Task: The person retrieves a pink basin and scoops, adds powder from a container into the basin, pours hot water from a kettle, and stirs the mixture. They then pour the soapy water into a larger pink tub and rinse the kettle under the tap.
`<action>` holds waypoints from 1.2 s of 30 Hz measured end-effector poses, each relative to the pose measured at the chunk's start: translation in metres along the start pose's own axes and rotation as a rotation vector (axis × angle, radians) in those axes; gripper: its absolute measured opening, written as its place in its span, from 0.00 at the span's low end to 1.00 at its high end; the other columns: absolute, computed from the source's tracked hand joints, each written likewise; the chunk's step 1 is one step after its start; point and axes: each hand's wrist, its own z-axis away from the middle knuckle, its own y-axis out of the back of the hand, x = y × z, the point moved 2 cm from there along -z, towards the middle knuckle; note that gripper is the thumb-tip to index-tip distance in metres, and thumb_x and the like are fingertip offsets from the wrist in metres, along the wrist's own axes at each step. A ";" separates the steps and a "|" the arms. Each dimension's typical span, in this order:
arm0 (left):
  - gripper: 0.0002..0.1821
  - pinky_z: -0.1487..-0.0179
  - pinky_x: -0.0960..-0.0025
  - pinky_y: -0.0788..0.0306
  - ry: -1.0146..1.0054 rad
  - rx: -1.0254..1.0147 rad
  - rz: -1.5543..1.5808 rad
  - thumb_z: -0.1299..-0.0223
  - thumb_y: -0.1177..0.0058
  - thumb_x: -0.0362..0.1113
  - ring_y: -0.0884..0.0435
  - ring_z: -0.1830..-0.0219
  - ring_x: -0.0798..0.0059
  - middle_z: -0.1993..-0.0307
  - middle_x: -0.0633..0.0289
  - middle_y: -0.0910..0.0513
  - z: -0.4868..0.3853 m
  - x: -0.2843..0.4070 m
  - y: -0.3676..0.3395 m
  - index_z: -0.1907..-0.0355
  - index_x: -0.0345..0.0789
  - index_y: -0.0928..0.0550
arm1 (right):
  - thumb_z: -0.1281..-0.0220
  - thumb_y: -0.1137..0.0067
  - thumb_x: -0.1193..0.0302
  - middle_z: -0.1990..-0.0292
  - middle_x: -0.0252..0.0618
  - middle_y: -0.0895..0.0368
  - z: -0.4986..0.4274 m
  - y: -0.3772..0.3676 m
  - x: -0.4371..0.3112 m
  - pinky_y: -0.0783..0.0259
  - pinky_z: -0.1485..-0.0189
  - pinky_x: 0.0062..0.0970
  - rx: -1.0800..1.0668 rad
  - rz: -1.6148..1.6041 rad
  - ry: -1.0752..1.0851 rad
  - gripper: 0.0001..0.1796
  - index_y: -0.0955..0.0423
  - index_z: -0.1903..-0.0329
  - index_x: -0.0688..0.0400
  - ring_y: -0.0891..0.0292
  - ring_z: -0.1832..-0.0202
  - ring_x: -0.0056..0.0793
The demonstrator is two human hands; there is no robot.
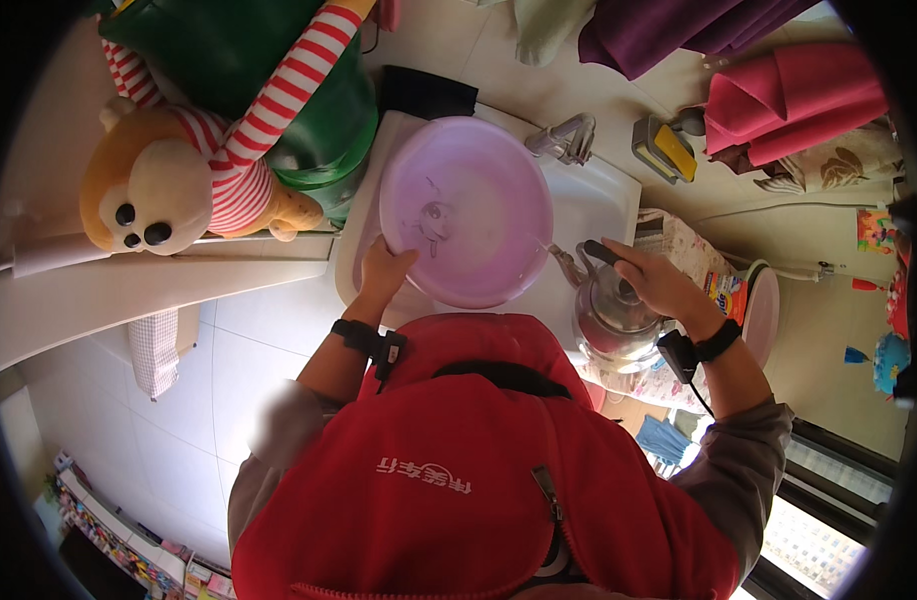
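Note:
A pink-purple plastic basin (488, 217) with a cartoon face printed inside rests on the white sink (601, 191). My left hand (386, 268) grips its near left rim, thumb over the edge. In my right hand (650, 281) is the black handle of a shiny metal kettle (616, 319). The kettle is tilted, its spout (567, 264) pointing at the basin's right rim. What looks like a thin stream of water runs from the spout tip into the basin. How full the basin is, I cannot tell.
A chrome faucet (563, 140) stands behind the basin. The wall bears a soap holder (665, 150) and hanging towels (792, 101). At left, a plush monkey (173, 176) hangs against a green container (323, 135). A box of detergent (726, 294) sits beyond the kettle.

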 end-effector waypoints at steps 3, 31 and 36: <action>0.26 0.57 0.64 0.24 0.017 0.011 0.031 0.57 0.36 0.39 0.16 0.61 0.62 0.62 0.50 0.16 -0.001 -0.004 0.000 0.55 0.27 0.21 | 0.30 0.52 0.67 0.70 0.48 0.22 0.000 0.002 -0.003 0.28 0.62 0.32 -0.018 0.051 -0.002 0.22 0.34 0.35 0.53 0.24 0.71 0.34; 0.27 0.55 0.62 0.24 0.044 0.001 0.084 0.59 0.39 0.43 0.16 0.60 0.57 0.62 0.48 0.15 -0.005 -0.013 -0.003 0.55 0.28 0.20 | 0.28 0.53 0.66 0.67 0.48 0.21 -0.015 0.006 -0.020 0.30 0.60 0.29 -0.106 0.074 -0.093 0.22 0.34 0.35 0.55 0.26 0.69 0.33; 0.25 0.66 0.66 0.21 0.016 -0.011 0.084 0.56 0.39 0.38 0.16 0.65 0.63 0.64 0.51 0.16 -0.008 -0.017 -0.004 0.53 0.27 0.22 | 0.29 0.53 0.66 0.61 0.51 0.19 -0.022 0.004 -0.008 0.29 0.55 0.30 -0.105 0.126 0.011 0.22 0.33 0.35 0.55 0.23 0.63 0.38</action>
